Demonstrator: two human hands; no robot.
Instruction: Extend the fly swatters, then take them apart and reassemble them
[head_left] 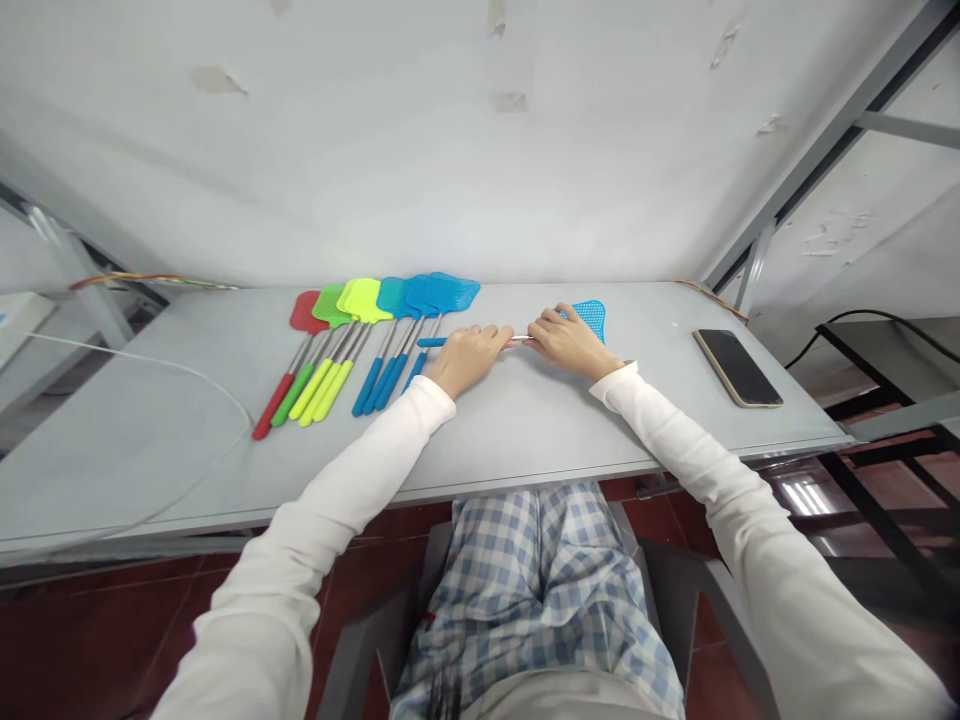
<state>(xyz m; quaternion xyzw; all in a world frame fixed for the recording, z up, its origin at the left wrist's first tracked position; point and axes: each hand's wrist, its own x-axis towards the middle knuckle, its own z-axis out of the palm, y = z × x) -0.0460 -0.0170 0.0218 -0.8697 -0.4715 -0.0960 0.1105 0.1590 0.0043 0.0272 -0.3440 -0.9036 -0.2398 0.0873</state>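
Note:
A blue fly swatter [592, 316] lies crosswise between my hands, its mesh head to the right and its blue handle end sticking out to the left. My left hand [471, 358] is wrapped round it near the handle. Fingers of my right hand [564, 338] close on the metal rod beside the head. A short length of bare rod shows between the two hands. To the left lies a row of fly swatters: a red one [272, 405], a green one [294, 392], yellow ones [334, 390] and several blue ones [390, 382], heads toward the wall.
A phone [739, 368] rests at the right of the grey table [540, 430]. A white cable [202, 375] curves over the left side. Behind the table stands a white wall [420, 150], with a metal frame [817, 150] at the right.

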